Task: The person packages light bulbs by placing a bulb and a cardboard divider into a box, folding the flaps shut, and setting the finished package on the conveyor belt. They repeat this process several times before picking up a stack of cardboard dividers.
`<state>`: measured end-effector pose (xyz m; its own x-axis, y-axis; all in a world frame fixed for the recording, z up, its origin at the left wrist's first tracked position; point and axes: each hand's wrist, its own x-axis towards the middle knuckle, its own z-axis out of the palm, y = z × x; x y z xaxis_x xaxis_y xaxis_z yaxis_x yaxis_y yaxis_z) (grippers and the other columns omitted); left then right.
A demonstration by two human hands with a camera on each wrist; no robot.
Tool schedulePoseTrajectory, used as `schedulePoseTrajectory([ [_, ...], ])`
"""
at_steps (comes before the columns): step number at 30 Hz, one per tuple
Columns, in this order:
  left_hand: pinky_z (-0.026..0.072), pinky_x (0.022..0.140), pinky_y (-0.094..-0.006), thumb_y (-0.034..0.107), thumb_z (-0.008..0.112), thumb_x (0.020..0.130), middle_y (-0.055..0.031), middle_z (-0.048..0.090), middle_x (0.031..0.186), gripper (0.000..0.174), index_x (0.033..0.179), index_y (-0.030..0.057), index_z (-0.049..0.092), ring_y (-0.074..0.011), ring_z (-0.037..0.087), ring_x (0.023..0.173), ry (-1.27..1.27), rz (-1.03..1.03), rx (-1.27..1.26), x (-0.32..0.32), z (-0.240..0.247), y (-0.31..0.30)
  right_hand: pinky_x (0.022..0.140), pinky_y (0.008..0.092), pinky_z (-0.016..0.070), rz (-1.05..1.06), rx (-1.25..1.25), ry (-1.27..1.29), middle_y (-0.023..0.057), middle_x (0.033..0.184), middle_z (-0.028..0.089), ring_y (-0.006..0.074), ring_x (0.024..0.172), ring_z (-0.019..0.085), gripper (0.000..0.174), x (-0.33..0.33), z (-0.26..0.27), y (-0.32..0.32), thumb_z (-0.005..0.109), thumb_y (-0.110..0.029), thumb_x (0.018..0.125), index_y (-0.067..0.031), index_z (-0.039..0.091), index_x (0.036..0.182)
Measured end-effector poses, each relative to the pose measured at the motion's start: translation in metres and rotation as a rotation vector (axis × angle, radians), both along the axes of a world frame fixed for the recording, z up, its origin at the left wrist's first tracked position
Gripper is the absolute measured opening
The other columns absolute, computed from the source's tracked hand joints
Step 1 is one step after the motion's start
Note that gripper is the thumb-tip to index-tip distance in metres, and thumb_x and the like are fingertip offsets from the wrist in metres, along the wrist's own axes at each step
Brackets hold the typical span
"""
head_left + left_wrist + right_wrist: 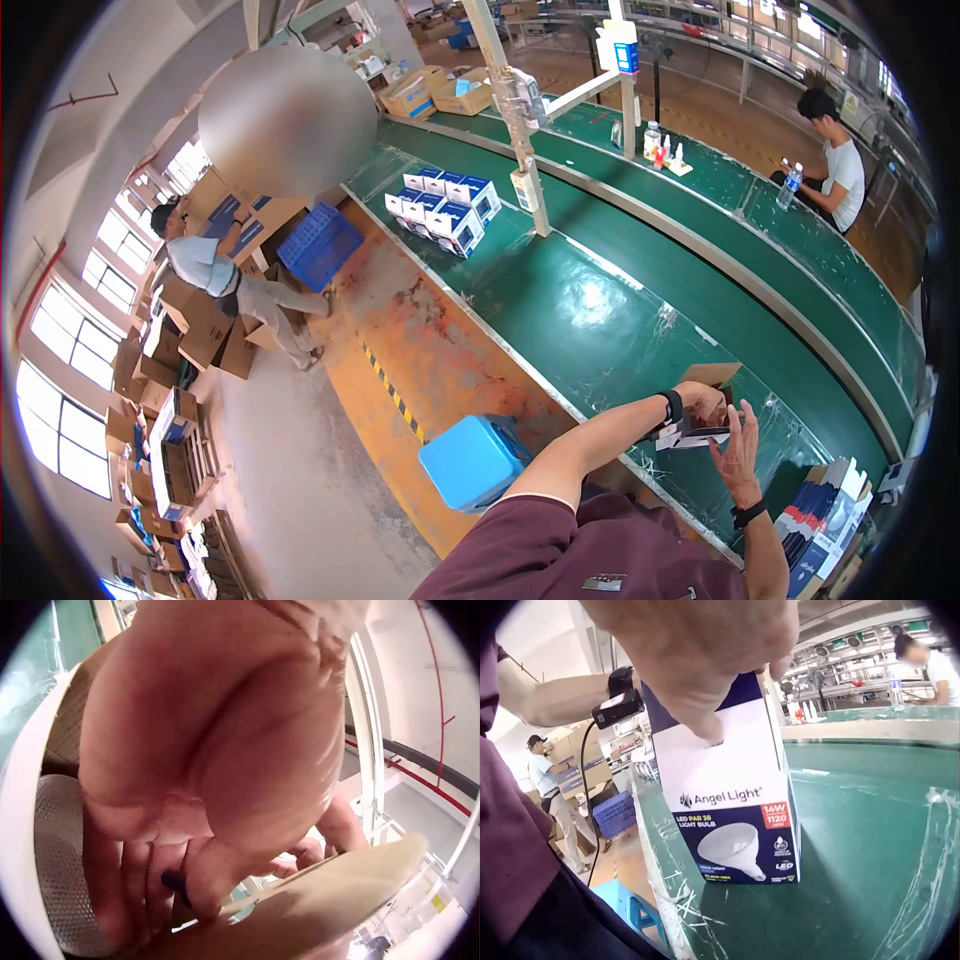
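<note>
A printed light bulb box [727, 817] stands upright on the green work surface [570, 330]. My right hand [738, 455] holds its upper part, a digit pressed to the white front panel in the right wrist view. My left hand [705, 403] reaches into the open top, beside a raised cardboard flap [710, 373]. Fingers and thumb are bent down inside it in the left wrist view. A silvery dimpled disc [60, 862] lies against these fingers, with a small dark piece [174, 881] near the thumb. I cannot tell whether the left fingers grip anything.
Flat cartons [820, 520] are stacked at my right. Several packed bulb boxes [445, 210] stand farther along the surface. A blue stool [475, 462] is on the floor to my left. One person [215, 265] handles cartons; another [840, 165] sits across the line.
</note>
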<state>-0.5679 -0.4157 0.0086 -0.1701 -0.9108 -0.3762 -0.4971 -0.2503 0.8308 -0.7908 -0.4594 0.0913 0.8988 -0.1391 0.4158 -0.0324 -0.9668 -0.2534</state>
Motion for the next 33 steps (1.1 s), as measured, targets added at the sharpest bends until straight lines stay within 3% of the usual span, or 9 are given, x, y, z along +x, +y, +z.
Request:
schedulePoseTrajectory([
  [2,0.0533,0.070,-0.0369,0.017,0.077,0.079,-0.0119,0.076,0.085,0.028,0.105,0.0086,0.079,-0.0251,0.068,0.076,-0.067,-0.041,-0.166,-0.004,0.020,0.009,0.107,0.0519,0.0472,-0.085,0.070,-0.041,0.0219,0.155,0.041,0.0443,0.132,0.052,0.099,0.004,-0.021,0.007,0.090,-0.006,0.068,-0.0111,0.042,0.154],
  [3,0.0543,0.072,-0.0388,0.014,0.076,0.081,-0.0144,0.076,0.086,0.021,0.100,0.0071,0.080,-0.0250,0.068,0.076,0.541,-0.136,-0.628,0.001,-0.094,-0.021,0.105,0.0507,0.0495,-0.172,0.095,-0.035,0.0210,0.152,0.045,0.0432,0.130,0.054,0.094,0.004,-0.019,0.012,0.089,-0.005,0.069,-0.0116,0.046,0.152],
  [4,0.0552,0.074,-0.0404,0.012,0.074,0.084,-0.0147,0.076,0.087,0.018,0.100,0.0069,0.080,-0.0241,0.069,0.077,0.127,-0.002,-0.493,-0.003,0.001,0.028,0.104,0.0494,0.0501,-0.116,0.129,-0.018,0.0198,0.148,0.050,0.0422,0.128,0.055,0.085,0.009,-0.002,0.020,0.087,-0.005,0.073,-0.0124,0.051,0.149],
  [10,0.0580,0.074,-0.0350,0.022,0.080,0.082,-0.0094,0.075,0.078,0.021,0.095,0.0050,0.081,-0.0173,0.070,0.076,-0.086,0.297,-0.402,0.021,0.117,0.041,0.078,0.0465,0.0553,-0.043,0.402,0.014,0.0155,0.105,0.064,0.0394,0.093,0.067,0.035,0.012,0.054,0.022,0.067,-0.015,0.098,-0.0108,0.061,0.132],
  [13,0.0543,0.097,-0.0384,0.010,0.070,0.094,-0.0224,0.072,0.123,0.036,0.129,0.0022,0.070,-0.0292,0.070,0.105,0.408,0.532,-0.766,0.085,0.178,0.008,0.076,0.0492,0.0548,-0.245,0.467,-0.044,0.0181,0.106,0.063,0.0417,0.095,0.066,0.024,0.020,0.025,0.030,0.067,-0.015,0.098,-0.0084,0.062,0.121],
  [15,0.0502,0.106,-0.0449,0.011,0.067,0.098,-0.0272,0.059,0.144,0.051,0.146,0.0003,0.054,-0.0389,0.061,0.128,-0.566,0.717,-1.147,0.095,0.201,-0.011,0.076,0.0501,0.0546,-0.325,0.458,-0.125,0.0183,0.107,0.063,0.0420,0.094,0.066,0.021,0.028,0.015,0.034,0.067,-0.015,0.098,-0.0082,0.063,0.118],
  [22,0.0357,0.118,-0.0535,0.035,0.087,0.080,-0.0228,0.037,0.163,0.104,0.159,-0.0017,0.031,-0.0359,0.041,0.148,-0.687,0.102,-0.513,-0.049,0.127,0.123,0.098,0.0475,0.0456,-0.246,0.219,0.198,0.0162,0.123,0.063,0.0363,0.122,0.056,0.040,0.023,0.000,0.019,0.066,-0.028,0.099,-0.0025,0.062,0.130],
  [26,0.0370,0.114,-0.0563,0.032,0.081,0.083,-0.0198,0.052,0.150,0.079,0.146,-0.0016,0.047,-0.0344,0.049,0.138,-0.809,0.172,-0.546,-0.057,0.072,0.128,0.101,0.0532,0.0431,-0.066,0.094,0.269,0.0210,0.120,0.062,0.0376,0.119,0.055,0.076,0.007,0.003,0.023,0.071,-0.061,0.087,0.0027,0.061,0.127],
  [33,0.0413,0.107,-0.0536,0.018,0.069,0.091,-0.0113,0.068,0.105,0.023,0.108,0.0053,0.061,-0.0293,0.066,0.102,-0.823,0.217,-0.652,-0.067,0.059,0.135,0.105,0.0553,0.0402,-0.071,-0.075,0.398,0.0115,0.111,0.062,0.0295,0.114,0.061,0.046,0.007,-0.017,0.040,0.084,-0.033,0.078,-0.0046,0.067,0.111],
])
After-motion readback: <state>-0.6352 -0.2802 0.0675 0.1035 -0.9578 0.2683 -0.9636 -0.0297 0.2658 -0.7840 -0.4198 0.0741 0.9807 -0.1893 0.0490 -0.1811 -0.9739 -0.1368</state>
